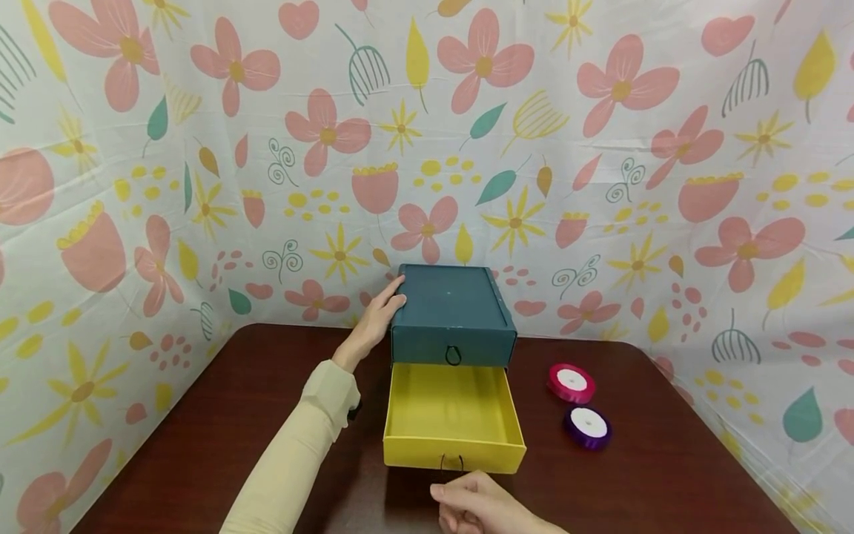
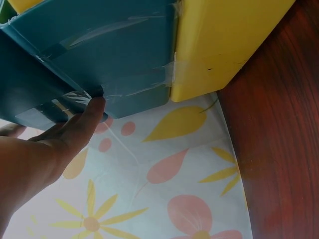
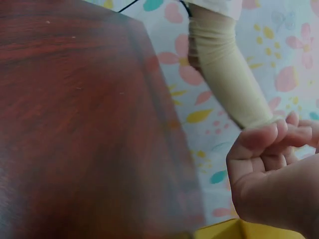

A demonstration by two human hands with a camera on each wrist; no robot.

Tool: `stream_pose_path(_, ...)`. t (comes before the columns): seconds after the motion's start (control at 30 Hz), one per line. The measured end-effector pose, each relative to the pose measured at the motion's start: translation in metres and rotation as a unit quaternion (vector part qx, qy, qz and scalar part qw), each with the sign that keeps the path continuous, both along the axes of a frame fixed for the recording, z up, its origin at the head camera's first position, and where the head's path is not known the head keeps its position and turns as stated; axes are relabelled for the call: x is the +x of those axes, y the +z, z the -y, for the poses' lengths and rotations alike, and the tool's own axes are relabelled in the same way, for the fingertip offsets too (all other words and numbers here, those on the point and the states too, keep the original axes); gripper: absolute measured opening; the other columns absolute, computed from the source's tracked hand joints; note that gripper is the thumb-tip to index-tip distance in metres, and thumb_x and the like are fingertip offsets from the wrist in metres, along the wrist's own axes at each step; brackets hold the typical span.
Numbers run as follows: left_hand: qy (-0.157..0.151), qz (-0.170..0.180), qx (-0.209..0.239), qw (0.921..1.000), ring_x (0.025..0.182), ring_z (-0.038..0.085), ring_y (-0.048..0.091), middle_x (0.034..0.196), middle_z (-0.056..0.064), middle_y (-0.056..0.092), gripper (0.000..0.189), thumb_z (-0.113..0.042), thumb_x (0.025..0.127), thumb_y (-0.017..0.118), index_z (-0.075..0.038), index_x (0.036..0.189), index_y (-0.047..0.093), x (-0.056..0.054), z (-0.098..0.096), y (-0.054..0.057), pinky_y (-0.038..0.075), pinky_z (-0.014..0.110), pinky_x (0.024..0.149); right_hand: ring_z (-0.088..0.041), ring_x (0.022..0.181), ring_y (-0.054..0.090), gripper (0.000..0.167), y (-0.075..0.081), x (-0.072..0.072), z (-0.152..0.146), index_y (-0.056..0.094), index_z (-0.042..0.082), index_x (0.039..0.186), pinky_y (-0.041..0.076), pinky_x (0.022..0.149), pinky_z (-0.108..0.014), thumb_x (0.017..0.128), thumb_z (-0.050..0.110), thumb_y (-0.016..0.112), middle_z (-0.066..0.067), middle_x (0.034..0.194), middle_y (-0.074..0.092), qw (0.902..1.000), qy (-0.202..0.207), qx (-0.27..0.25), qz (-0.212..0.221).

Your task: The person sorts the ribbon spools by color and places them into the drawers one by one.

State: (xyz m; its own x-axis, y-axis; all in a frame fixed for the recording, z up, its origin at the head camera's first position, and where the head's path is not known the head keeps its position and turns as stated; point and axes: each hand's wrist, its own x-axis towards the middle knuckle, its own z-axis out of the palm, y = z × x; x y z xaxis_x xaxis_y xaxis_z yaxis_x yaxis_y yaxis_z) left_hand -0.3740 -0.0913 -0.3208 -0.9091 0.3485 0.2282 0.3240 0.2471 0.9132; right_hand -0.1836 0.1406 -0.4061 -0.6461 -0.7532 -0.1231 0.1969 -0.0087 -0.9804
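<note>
A dark blue drawer box [image 1: 450, 297] stands toward the back of the table, with a black loop on its upper front. Below that front, a yellow drawer [image 1: 454, 454] is pulled out, and nothing lies inside it. My left hand [image 1: 376, 319] rests against the box's left side, fingers extended; the left wrist view shows the fingertips touching the blue wall [image 2: 119, 59]. At the yellow drawer's front, my right hand [image 1: 483, 506] has its fingers curled at the black loop handle [image 1: 460, 461], whose lower end they hide. The right wrist view shows these curled fingers [image 3: 256, 142] but no loop.
Two ribbon spools, one pink-red [image 1: 571, 381] and one purple [image 1: 588, 426], lie on the dark wooden table [image 1: 640, 467] right of the drawers. A flower-patterned curtain [image 1: 427, 133] hangs behind and along both sides of the table.
</note>
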Motion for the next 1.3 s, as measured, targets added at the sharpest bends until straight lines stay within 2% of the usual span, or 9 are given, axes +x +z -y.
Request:
stream_pose_path(0.1, 0.004, -0.003, 0.004, 1.0, 0.152, 0.027, 0.007, 0.164, 0.001, 0.008, 0.056, -0.036, 0.106, 0.034, -0.024, 0.157, 0.016, -0.009, 0.0, -0.009, 0.013, 0.055, 0.121, -0.002, 0.047, 0.031, 0.049, 0.011, 0.002, -0.005, 0.033, -0.02, 0.074, 0.017, 0.04, -0.026, 0.103, 0.018, 0.041, 0.004, 0.052, 0.035, 0.998, 0.014, -0.048, -0.04)
stream_pose_path(0.27, 0.016, -0.015, 0.01, 0.9997, 0.152, 0.025, 0.01, 0.164, -0.003, 0.011, 0.056, -0.043, 0.104, 0.035, -0.03, 0.156, 0.019, -0.016, 0.0, -0.019, 0.015, 0.055, 0.12, -0.015, 0.045, 0.036, 0.039, 0.033, -0.004, -0.022, 0.038, -0.014, 0.068, 0.029, 0.037, -0.029, 0.102, 0.005, 0.036, -0.024, 0.055, 0.029, 0.9851, -0.004, -0.09, -0.146)
stream_pose_path(0.43, 0.023, -0.024, 0.012, 0.9994, 0.151, 0.025, 0.013, 0.163, -0.003, 0.014, 0.056, -0.044, 0.103, 0.036, -0.031, 0.155, 0.021, -0.017, -0.001, -0.02, 0.017, 0.055, 0.12, -0.022, 0.046, 0.046, 0.032, 0.056, -0.014, -0.048, 0.052, -0.005, 0.071, 0.045, 0.047, -0.03, 0.1, 0.003, 0.042, -0.02, 0.055, 0.041, 0.9465, -0.126, -0.004, -0.297)
stream_pose_path(0.6, 0.023, -0.024, 0.012, 0.9994, 0.151, 0.024, 0.012, 0.163, -0.003, 0.014, 0.055, -0.042, 0.104, 0.035, -0.029, 0.155, 0.021, -0.017, -0.001, -0.019, 0.017, 0.055, 0.12, -0.017, 0.052, 0.052, 0.025, 0.064, -0.029, -0.077, 0.06, 0.004, 0.075, 0.048, 0.055, -0.029, 0.098, 0.011, 0.054, -0.008, 0.053, 0.05, 0.8769, -0.283, 0.102, -0.375)
stream_pose_path(0.7, 0.013, -0.014, 0.007, 0.9998, 0.152, 0.025, 0.011, 0.164, -0.001, 0.012, 0.055, -0.038, 0.105, 0.034, -0.026, 0.156, 0.018, -0.005, 0.0, -0.008, 0.016, 0.054, 0.12, -0.014, 0.055, 0.055, 0.018, 0.059, -0.045, -0.096, 0.064, 0.008, 0.081, 0.05, 0.056, -0.026, 0.096, 0.016, 0.059, -0.003, 0.058, 0.056, 0.8293, -0.358, 0.151, -0.402)
stream_pose_path(0.9, -0.006, -0.001, 0.0, 1.0, 0.152, 0.029, 0.009, 0.164, 0.004, 0.007, 0.055, -0.031, 0.106, 0.033, -0.019, 0.157, 0.015, 0.011, 0.0, 0.007, 0.015, 0.055, 0.12, -0.011, 0.073, 0.058, 0.011, 0.034, -0.076, -0.131, 0.069, 0.011, 0.087, 0.049, 0.066, -0.025, 0.088, 0.023, 0.07, 0.0, 0.078, 0.066, 0.6843, -0.432, 0.298, -0.506)
stream_pose_path(1.0, -0.007, -0.004, 0.0, 1.0, 0.152, 0.029, 0.009, 0.164, 0.005, 0.007, 0.055, -0.03, 0.106, 0.032, -0.018, 0.157, 0.014, 0.012, -0.001, 0.007, 0.015, 0.055, 0.12, -0.029, 0.087, 0.06, 0.025, 0.02, -0.088, -0.147, 0.071, 0.001, 0.092, 0.052, 0.078, -0.042, 0.085, 0.025, 0.073, -0.014, 0.089, 0.067, 0.6421, -0.421, 0.375, -0.52)
stream_pose_path(1.07, -0.008, -0.006, 0.0, 1.0, 0.152, 0.029, 0.009, 0.164, 0.004, 0.007, 0.055, -0.031, 0.107, 0.032, -0.018, 0.157, 0.014, 0.012, 0.0, 0.007, 0.015, 0.055, 0.12, -0.042, 0.095, 0.056, 0.04, 0.012, -0.094, -0.156, 0.07, -0.006, 0.098, 0.049, 0.083, -0.055, 0.085, 0.032, 0.073, -0.025, 0.099, 0.065, 0.6377, -0.396, 0.431, -0.5)
stream_pose_path(1.3, -0.005, -0.004, -0.002, 1.0, 0.152, 0.028, 0.01, 0.164, 0.003, 0.009, 0.055, -0.033, 0.106, 0.033, -0.02, 0.157, 0.015, 0.01, 0.0, 0.007, 0.016, 0.054, 0.121, -0.052, 0.105, 0.05, 0.088, -0.007, -0.107, -0.177, 0.052, -0.011, 0.127, 0.046, 0.082, -0.067, 0.081, 0.063, 0.063, -0.037, 0.119, 0.052, 0.6663, -0.298, 0.576, -0.367)
